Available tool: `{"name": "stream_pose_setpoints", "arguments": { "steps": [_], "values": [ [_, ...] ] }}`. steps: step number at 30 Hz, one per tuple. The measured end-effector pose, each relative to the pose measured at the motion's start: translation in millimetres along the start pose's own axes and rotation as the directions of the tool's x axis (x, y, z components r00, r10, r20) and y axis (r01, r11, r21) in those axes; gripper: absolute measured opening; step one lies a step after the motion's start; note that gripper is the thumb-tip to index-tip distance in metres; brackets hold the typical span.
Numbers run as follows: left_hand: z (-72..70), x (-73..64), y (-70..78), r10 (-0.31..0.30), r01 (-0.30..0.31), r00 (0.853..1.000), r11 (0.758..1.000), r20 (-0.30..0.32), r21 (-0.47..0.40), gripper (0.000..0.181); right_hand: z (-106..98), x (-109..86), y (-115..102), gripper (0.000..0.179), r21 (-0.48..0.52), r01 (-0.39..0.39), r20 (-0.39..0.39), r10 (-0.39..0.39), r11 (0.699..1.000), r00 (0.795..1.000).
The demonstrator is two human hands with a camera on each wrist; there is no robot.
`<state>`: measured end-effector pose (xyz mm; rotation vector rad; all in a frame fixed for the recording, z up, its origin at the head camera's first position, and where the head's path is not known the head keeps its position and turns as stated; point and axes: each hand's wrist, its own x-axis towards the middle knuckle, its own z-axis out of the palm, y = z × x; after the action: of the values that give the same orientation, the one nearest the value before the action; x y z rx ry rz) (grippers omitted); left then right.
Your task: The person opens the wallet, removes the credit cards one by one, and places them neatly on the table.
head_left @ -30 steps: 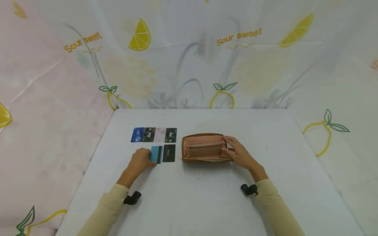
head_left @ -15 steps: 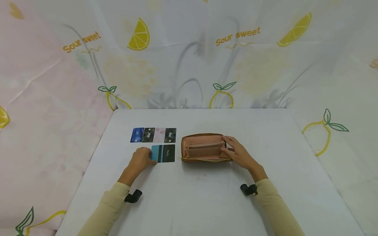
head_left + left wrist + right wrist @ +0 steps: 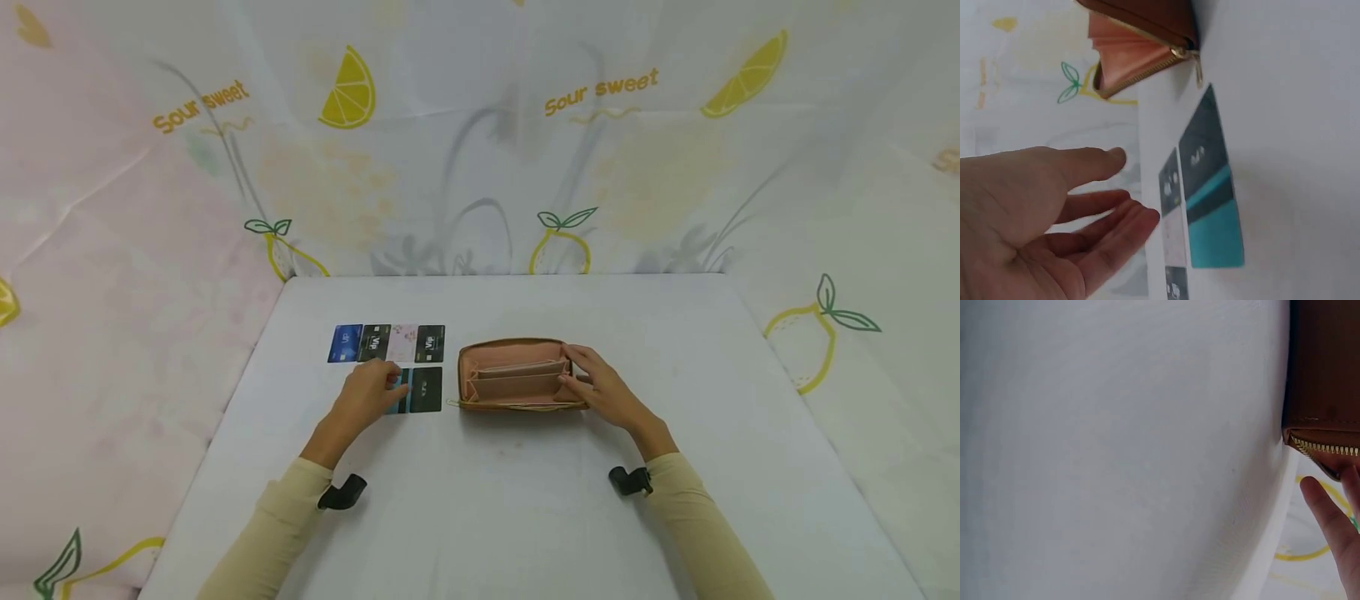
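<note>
In the head view my left hand (image 3: 366, 392) hovers over the blue card (image 3: 1215, 240), partly covering it. The left wrist view shows its thumb and fingers apart, with nothing between them. The blue card has a dark stripe and lies edge to edge with a black card (image 3: 426, 389). My right hand (image 3: 607, 387) holds the right end of a brown zip wallet (image 3: 517, 403), fingers at the back corner and thumb toward the front. The wallet stands unzipped, mouth up, its pink-lined compartments showing. In the right wrist view, fingertips (image 3: 1311, 485) are right by its zip teeth.
Behind the blue and black cards lies a row of several cards: a blue card (image 3: 345, 343), a black VIP card (image 3: 374, 342), a pink floral card (image 3: 402, 340) and another black card (image 3: 430, 343). All lie left of the wallet on the white table (image 3: 517, 508). A lemon-print cloth (image 3: 465, 150) hangs behind.
The blue card has slid right until it meets the black card. My left hand has since let go of it and risen slightly. The right hand and wallet have stayed put.
</note>
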<state>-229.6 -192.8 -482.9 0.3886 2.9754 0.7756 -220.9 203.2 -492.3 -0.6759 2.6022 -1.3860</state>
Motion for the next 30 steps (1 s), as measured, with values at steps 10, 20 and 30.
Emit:
{"name": "stream_pose_setpoints", "arguments": {
  "steps": [10, 20, 30],
  "values": [
    [6.9, 13.7, 63.6, 0.365, -0.388, 0.921, 0.886, -0.135, -0.255, 0.014, -2.9, -1.6, -19.9, 0.058, -0.008, -0.019, 0.009, 0.019, 1.000, 1.000],
    [27.6, 27.5, 103.3, 0.528, -0.489, 0.844, 0.830, 0.094, -0.270, 0.013, 3.3, 2.8, 14.8, 0.062, -0.009, 0.003, -0.002, -0.003, 1.000, 1.000],
    [28.4, 32.6, 105.1, 0.539, -0.479, 0.819, 0.832, 0.198, -0.280, 0.009, 0.2, 0.6, 13.0, 0.068, -0.024, -0.023, 0.012, 0.023, 0.999, 1.000]
  ]
}}
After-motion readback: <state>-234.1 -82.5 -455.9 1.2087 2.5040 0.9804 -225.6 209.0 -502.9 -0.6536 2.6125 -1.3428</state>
